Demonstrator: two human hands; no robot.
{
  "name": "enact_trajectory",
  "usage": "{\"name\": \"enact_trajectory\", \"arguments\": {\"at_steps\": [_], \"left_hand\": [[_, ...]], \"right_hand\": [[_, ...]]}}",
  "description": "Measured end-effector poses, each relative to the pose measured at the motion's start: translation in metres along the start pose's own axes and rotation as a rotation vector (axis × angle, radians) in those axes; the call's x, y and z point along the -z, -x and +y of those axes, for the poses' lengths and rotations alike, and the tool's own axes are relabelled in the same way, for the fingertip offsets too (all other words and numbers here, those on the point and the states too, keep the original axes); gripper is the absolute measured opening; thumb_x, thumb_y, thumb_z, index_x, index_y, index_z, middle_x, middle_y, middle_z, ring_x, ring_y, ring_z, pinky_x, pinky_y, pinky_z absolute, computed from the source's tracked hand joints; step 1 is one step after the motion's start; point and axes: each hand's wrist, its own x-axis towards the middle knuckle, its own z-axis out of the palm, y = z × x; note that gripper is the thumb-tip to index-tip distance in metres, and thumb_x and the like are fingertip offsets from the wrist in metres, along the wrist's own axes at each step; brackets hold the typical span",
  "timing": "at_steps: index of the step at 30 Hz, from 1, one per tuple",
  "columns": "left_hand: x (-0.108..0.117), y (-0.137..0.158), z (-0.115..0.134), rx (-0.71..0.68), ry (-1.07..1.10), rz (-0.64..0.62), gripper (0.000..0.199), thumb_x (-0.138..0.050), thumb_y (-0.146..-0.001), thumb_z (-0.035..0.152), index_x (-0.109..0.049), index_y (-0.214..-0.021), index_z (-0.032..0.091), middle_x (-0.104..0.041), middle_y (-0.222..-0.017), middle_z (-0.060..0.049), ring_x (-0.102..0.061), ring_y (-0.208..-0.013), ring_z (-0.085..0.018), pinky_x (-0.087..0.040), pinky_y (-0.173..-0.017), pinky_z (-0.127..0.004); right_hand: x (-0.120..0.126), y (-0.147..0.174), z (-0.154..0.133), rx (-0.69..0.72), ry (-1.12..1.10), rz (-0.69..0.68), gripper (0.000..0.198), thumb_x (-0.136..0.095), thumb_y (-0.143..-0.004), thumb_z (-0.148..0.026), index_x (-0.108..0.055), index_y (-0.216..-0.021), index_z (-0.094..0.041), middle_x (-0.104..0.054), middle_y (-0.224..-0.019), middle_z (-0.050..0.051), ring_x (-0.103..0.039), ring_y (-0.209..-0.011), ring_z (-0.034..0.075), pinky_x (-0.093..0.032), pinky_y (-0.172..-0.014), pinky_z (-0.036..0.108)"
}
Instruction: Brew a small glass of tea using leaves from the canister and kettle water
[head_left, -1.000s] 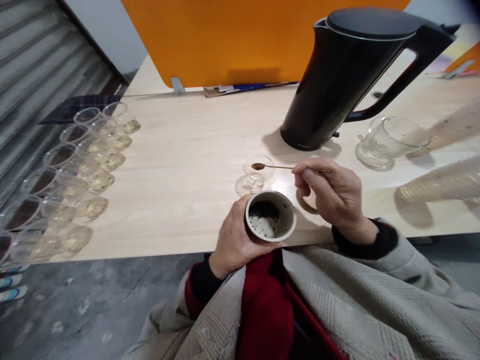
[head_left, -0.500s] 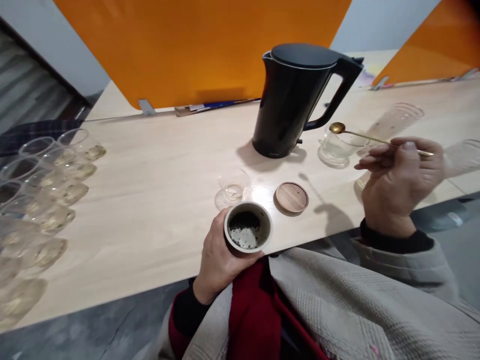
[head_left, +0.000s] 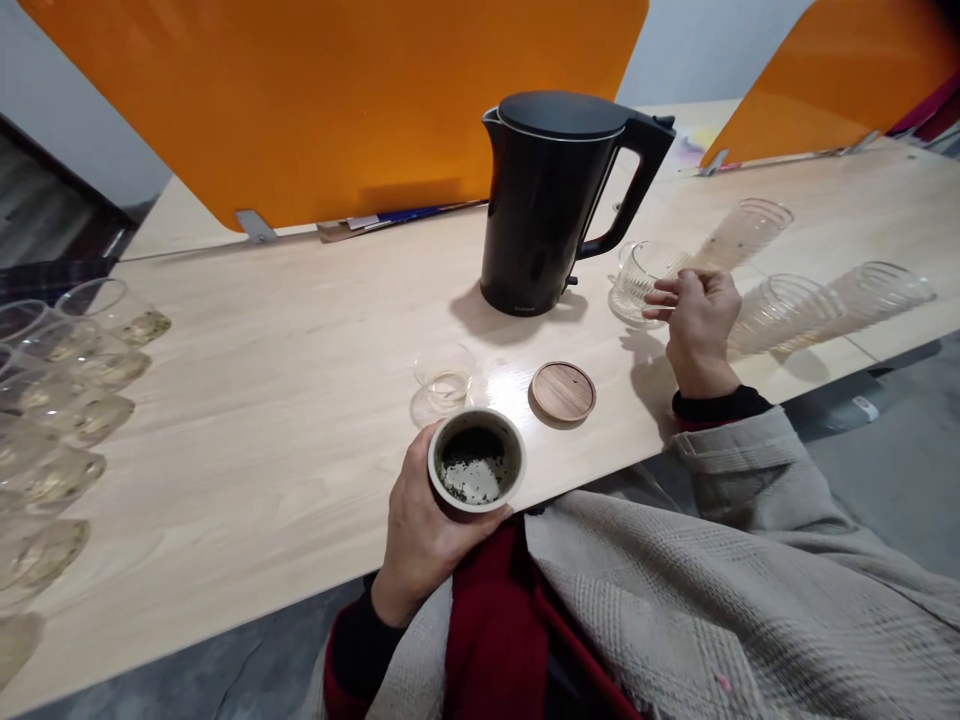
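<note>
My left hand (head_left: 416, 520) is wrapped round a pale, round tea canister (head_left: 512, 488), tilted so its open mouth faces me. Dark loose tea leaves (head_left: 472, 450) lie inside. At the right, my right hand (head_left: 701, 325) is closed in a pinch beside the rim of a ribbed glass cup (head_left: 637, 285) holding clear liquid. The gold spoon does not show; what the fingers pinch, if anything, is hidden. Between the hands a round wooden lid (head_left: 564, 391) lies flat on the table. Just beyond the canister stands a small clear glass (head_left: 446, 375).
A black electric kettle (head_left: 536, 215) stands behind the lid, its handle to the right. Several glasses with pale contents (head_left: 82, 390) crowd the left side. Ribbed tumblers (head_left: 787, 310) stand right of my right hand. Orange partitions (head_left: 315, 110) border the table (head_left: 285, 360) at the back.
My right hand has moved left and forward from holding the gold spoon up to the glass cup's rim, and the spoon is out of sight. The left hand still holds the canister. The view has shifted.
</note>
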Motion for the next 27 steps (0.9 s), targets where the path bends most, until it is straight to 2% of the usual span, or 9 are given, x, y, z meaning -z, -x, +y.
{"name": "enact_trajectory", "arguments": {"at_steps": [4,8,10,12,14,17,22,24,27], "left_hand": [[0.0,0.0,0.002,0.004,-0.001,-0.001,0.097,-0.094,-0.071,0.055,-0.045,-0.15,0.027,-0.067,-0.141,-0.012,-0.068,-0.129,-0.037,-0.06,-0.106,-0.056],[-0.001,0.0,0.004,0.013,0.001,-0.002,0.098,-0.094,-0.07,0.057,-0.045,-0.149,0.026,-0.067,-0.141,-0.012,-0.069,-0.127,-0.036,-0.06,-0.105,-0.054],[-0.002,0.0,0.004,0.006,0.002,0.0,0.099,-0.095,-0.07,0.057,-0.044,-0.149,0.025,-0.067,-0.141,-0.013,-0.069,-0.128,-0.035,-0.059,-0.106,-0.054],[-0.003,0.0,0.006,-0.005,0.005,-0.001,0.1,-0.095,-0.069,0.056,-0.043,-0.149,0.025,-0.066,-0.142,-0.013,-0.068,-0.129,-0.035,-0.058,-0.109,-0.054],[-0.004,0.0,0.007,-0.006,0.008,-0.002,0.101,-0.095,-0.069,0.057,-0.043,-0.15,0.024,-0.065,-0.143,-0.014,-0.068,-0.13,-0.035,-0.057,-0.11,-0.054],[-0.005,0.0,0.009,0.009,0.011,-0.006,0.101,-0.095,-0.069,0.057,-0.043,-0.149,0.024,-0.065,-0.142,-0.015,-0.067,-0.13,-0.035,-0.056,-0.111,-0.054],[-0.007,0.002,0.01,0.026,0.023,-0.002,0.1,-0.096,-0.069,0.053,-0.043,-0.149,0.025,-0.065,-0.142,-0.014,-0.066,-0.131,-0.035,-0.056,-0.112,-0.053],[-0.008,0.002,0.01,0.025,0.025,0.002,0.101,-0.096,-0.068,0.053,-0.043,-0.149,0.025,-0.065,-0.142,-0.014,-0.066,-0.131,-0.035,-0.055,-0.112,-0.054],[-0.011,0.001,0.01,0.024,0.031,0.016,0.1,-0.096,-0.068,0.054,-0.044,-0.149,0.025,-0.065,-0.142,-0.015,-0.066,-0.132,-0.036,-0.055,-0.112,-0.055]], "right_hand": [[0.007,0.017,-0.002,0.053,0.018,-0.02,0.035,-0.066,-0.09,-0.009,-0.049,-0.116,-0.025,-0.073,-0.075,-0.006,-0.065,-0.05,0.012,-0.045,-0.039,0.022],[0.024,0.07,-0.006,0.321,0.055,-0.096,0.056,-0.071,-0.088,-0.014,-0.047,-0.137,-0.026,-0.072,-0.078,-0.006,-0.057,-0.046,0.011,-0.048,-0.044,0.025],[0.028,0.102,-0.007,0.444,0.24,-0.279,0.049,-0.071,-0.095,-0.027,-0.055,-0.14,-0.026,-0.071,-0.084,-0.002,-0.063,-0.057,0.013,-0.054,-0.055,0.027],[0.027,0.13,-0.007,0.537,0.556,-0.593,0.049,-0.07,-0.097,-0.042,-0.061,-0.142,-0.024,-0.075,-0.113,0.009,-0.073,-0.095,0.023,-0.061,-0.08,0.04],[0.021,0.149,-0.005,0.641,0.802,-0.839,0.064,-0.069,-0.095,-0.055,-0.058,-0.149,-0.022,-0.062,-0.146,0.018,-0.062,-0.13,0.037,-0.055,-0.102,0.057],[0.011,0.159,0.002,0.762,0.95,-0.979,0.078,-0.064,-0.095,-0.063,-0.05,-0.157,-0.019,-0.047,-0.161,0.023,-0.048,-0.142,0.044,-0.046,-0.111,0.068],[0.005,0.156,0.004,0.772,0.87,-0.941,0.07,-0.064,-0.096,-0.057,-0.054,-0.156,-0.023,-0.059,-0.141,0.02,-0.055,-0.128,0.041,-0.05,-0.106,0.068],[0.003,0.16,-0.011,0.746,0.748,-0.929,0.068,-0.063,-0.097,-0.057,-0.053,-0.157,-0.026,-0.059,-0.14,0.018,-0.057,-0.129,0.039,-0.051,-0.107,0.065],[-0.005,0.176,-0.049,0.751,0.563,-1.024,0.072,-0.065,-0.097,-0.059,-0.048,-0.161,-0.031,-0.056,-0.147,0.016,-0.056,-0.135,0.037,-0.049,-0.113,0.06]]}}
